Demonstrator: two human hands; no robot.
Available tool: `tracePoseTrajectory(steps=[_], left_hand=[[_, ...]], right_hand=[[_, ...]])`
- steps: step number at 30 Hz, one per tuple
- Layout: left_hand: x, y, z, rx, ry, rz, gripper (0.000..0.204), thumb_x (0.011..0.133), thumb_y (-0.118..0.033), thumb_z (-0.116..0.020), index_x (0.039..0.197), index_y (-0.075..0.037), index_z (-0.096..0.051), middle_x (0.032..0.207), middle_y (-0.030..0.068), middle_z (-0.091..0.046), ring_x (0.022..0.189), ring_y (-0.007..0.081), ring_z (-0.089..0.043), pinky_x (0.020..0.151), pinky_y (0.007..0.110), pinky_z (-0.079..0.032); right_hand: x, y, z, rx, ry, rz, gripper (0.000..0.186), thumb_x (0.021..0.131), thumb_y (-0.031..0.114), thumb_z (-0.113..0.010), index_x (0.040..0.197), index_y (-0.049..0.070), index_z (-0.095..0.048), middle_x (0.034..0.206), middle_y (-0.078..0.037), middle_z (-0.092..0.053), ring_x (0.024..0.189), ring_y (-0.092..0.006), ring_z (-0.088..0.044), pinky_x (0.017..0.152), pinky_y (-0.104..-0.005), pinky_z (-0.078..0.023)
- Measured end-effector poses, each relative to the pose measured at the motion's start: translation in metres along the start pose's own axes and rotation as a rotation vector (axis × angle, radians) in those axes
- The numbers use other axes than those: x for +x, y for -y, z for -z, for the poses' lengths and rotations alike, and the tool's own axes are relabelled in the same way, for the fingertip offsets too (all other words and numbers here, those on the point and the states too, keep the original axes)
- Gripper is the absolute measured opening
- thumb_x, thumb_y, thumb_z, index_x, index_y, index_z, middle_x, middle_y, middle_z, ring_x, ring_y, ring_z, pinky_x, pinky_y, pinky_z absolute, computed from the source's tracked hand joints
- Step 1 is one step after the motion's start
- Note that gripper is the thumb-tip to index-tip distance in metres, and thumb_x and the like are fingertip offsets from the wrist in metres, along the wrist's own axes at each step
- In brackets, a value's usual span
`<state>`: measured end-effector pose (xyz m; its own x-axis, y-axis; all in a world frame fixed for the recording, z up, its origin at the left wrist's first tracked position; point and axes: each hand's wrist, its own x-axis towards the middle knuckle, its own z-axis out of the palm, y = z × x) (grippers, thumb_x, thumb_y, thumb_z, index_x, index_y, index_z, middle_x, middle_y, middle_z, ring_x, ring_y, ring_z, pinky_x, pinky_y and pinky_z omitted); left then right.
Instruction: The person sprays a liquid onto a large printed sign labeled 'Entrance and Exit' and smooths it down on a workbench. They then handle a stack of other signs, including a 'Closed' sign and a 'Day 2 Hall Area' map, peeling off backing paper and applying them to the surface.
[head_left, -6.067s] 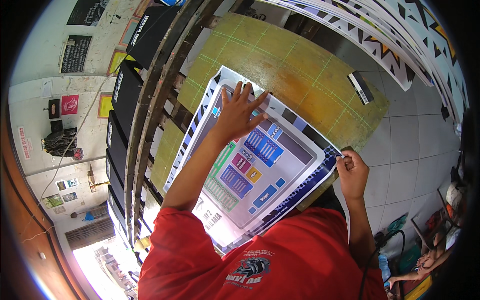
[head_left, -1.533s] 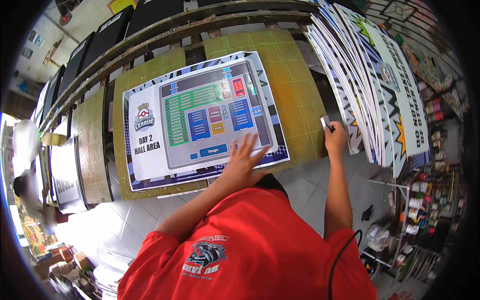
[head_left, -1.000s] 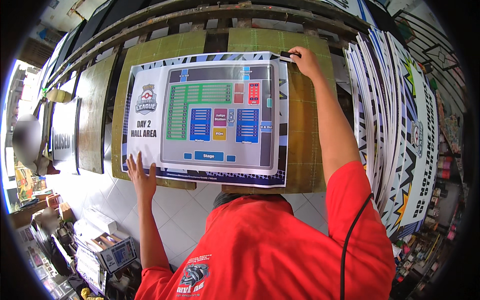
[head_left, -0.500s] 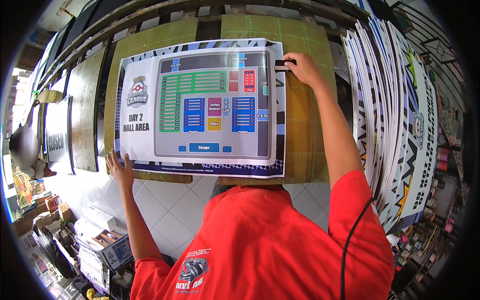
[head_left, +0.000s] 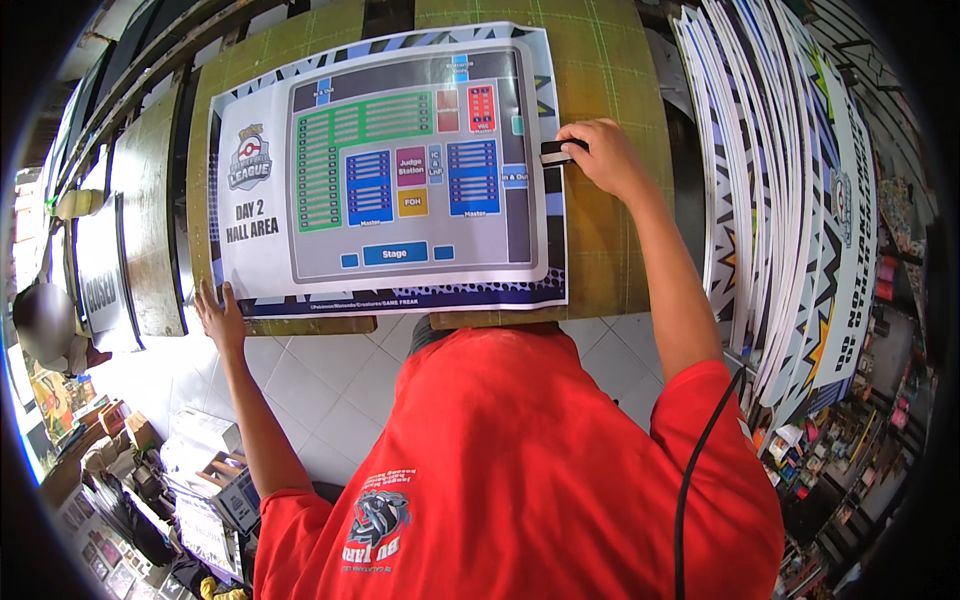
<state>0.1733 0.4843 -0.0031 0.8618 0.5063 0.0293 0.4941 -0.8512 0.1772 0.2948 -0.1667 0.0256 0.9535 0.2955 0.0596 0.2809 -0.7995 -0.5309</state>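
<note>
i see the printed floor-plan poster point(head_left: 385, 170) lying flat on the green cutting mat point(head_left: 610, 60). my right hand point(head_left: 605, 160) clamps a small black cutter point(head_left: 558, 151) at its right edge; my left hand point(head_left: 220, 315) presses open-palmed on its lower-left corner.

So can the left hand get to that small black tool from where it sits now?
Probably not without moving: the left hand presses the poster's lower left corner, while the small black tool sits in the right hand at the opposite edge.
</note>
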Motion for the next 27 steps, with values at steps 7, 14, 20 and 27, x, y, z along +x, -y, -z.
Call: tracePoseTrajectory(steps=[7, 14, 20, 27], left_hand=[[0.012, 0.016, 0.001, -0.016, 0.009, -0.019, 0.072, 0.096, -0.054, -0.046, 0.149, -0.007, -0.032, 0.152, 0.0273, -0.028, 0.144, 0.0389, -0.022, 0.116, 0.047, -0.023], [0.014, -0.007, 0.008, -0.105, 0.028, -0.015, 0.074, 0.096, -0.053, -0.046, 0.147, -0.002, -0.033, 0.142, 0.0252, -0.044, 0.129, 0.0395, -0.044, 0.107, 0.045, -0.036], [0.027, -0.008, 0.010, -0.099, 0.105, 0.064, 0.070, 0.095, -0.052, -0.049, 0.145, -0.004, -0.039, 0.122, 0.0219, -0.061, 0.110, 0.0358, -0.061, 0.092, 0.045, -0.047], [0.056, 0.041, -0.011, 0.012, -0.001, -0.126, 0.058, 0.092, -0.045, -0.057, 0.130, -0.001, -0.056, 0.090, 0.0175, -0.071, 0.087, 0.0308, -0.069, 0.076, 0.041, -0.053]], right_hand=[[-0.063, 0.028, -0.010, 0.001, 0.001, 0.003, 0.013, 0.090, 0.014, -0.059, 0.097, 0.009, -0.068, 0.097, -0.008, -0.071, 0.092, -0.0268, -0.063, 0.099, -0.0418, -0.040], [-0.120, 0.054, -0.023, -0.023, 0.087, -0.048, 0.012, 0.090, 0.015, -0.057, 0.097, 0.010, -0.066, 0.092, -0.007, -0.069, 0.095, -0.0246, -0.063, 0.103, -0.0431, -0.037], [-0.158, 0.071, -0.029, 0.068, 0.151, -0.120, 0.012, 0.088, 0.015, -0.062, 0.097, 0.008, -0.068, 0.091, -0.007, -0.070, 0.093, -0.0242, -0.064, 0.097, -0.0417, -0.042], [-0.118, 0.054, -0.018, 0.433, -0.250, -0.437, 0.016, 0.086, 0.007, -0.064, 0.101, 0.001, -0.067, 0.092, -0.013, -0.070, 0.084, -0.0224, -0.066, 0.076, -0.0336, -0.050]])
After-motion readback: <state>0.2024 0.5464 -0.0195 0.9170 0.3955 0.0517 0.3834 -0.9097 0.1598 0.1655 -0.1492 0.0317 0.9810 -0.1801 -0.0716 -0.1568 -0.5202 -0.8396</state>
